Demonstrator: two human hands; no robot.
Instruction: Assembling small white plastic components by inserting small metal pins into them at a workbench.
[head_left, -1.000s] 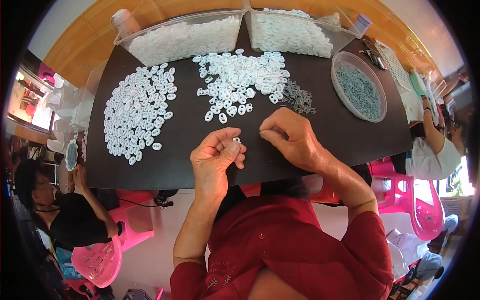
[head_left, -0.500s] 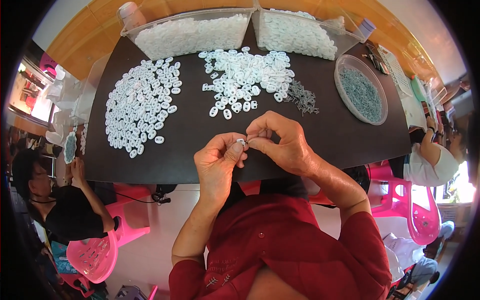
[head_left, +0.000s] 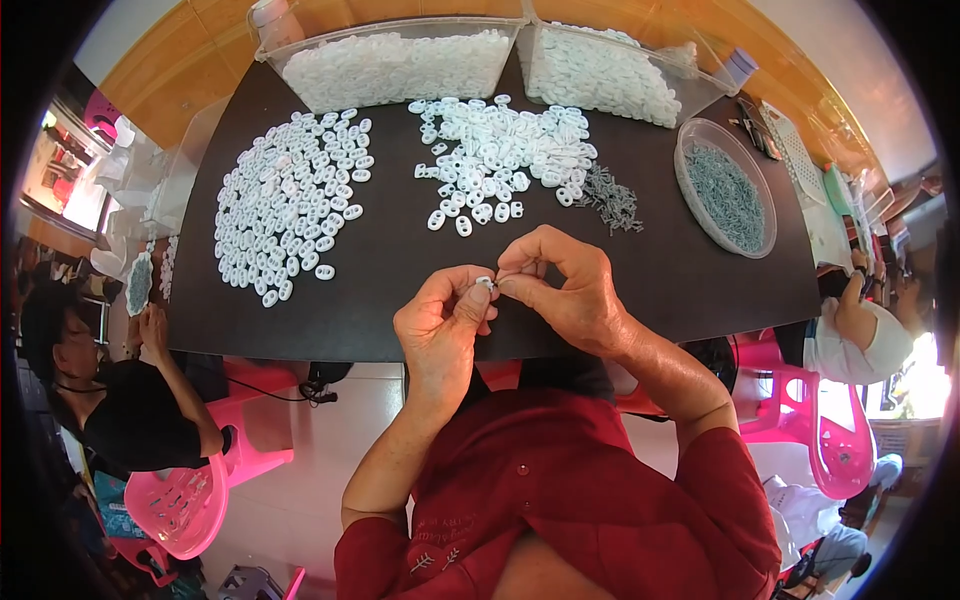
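Near the table's front edge, my left hand (head_left: 440, 325) is closed, with a small white plastic piece (head_left: 485, 283) pinched between thumb and fingertips. My right hand (head_left: 565, 290) meets it from the right, thumb and forefinger pressed together right at the piece. A tiny dark bit shows there, but what the right fingers hold is too small to name. Beyond my hands lies a heap of white oval two-holed plastic pieces (head_left: 490, 165), with a small pile of grey pin-like pieces (head_left: 612, 203) at its right edge.
A wide spread of white oval pieces (head_left: 285, 205) covers the table's left. Two clear bins (head_left: 400, 98) (head_left: 600, 108) of white pieces stand at the back. A round tub (head_left: 768, 225) of grey pins sits right. Co-workers sit at left (head_left: 140, 400) and right (head_left: 860, 330), near pink chairs (head_left: 185, 505).
The view has shifted and tilted slightly, so the table's things appear a little displaced. Both hands stay together at the white piece in almost the same pose.
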